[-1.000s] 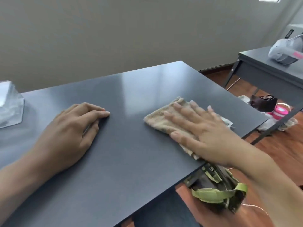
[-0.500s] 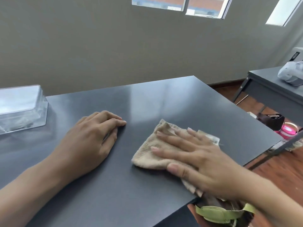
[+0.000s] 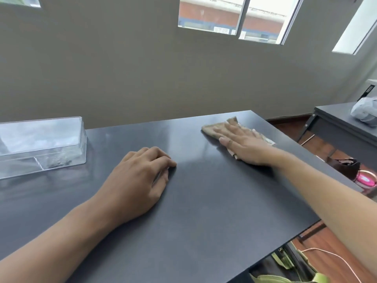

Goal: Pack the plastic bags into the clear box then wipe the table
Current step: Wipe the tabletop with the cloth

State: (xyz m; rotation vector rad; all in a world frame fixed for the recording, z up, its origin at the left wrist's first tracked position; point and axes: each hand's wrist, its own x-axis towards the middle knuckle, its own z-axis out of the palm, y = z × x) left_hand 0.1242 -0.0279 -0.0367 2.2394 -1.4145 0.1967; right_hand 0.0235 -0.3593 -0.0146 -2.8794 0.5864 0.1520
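Head cam, fwd-down over table [image 3: 204, 201], close.

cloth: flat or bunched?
Mostly flat: the cloth lies spread on the table under the right hand's straight fingers, edges rumpled.

Grey wall [image 3: 122, 74], bright windows [image 3: 234, 17], wooden floor [image 3: 322, 144].

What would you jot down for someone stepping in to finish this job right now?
Left hand: idle, resting on the table, fingers loosely curled, holding nothing.
Right hand: flat on the beige cloth, pressing it at the far right corner.
Clear box: far left on the table, plastic bags appear inside.
Done: packing, judging by no loose bags in sight.
Left: finish wiping the tabletop.
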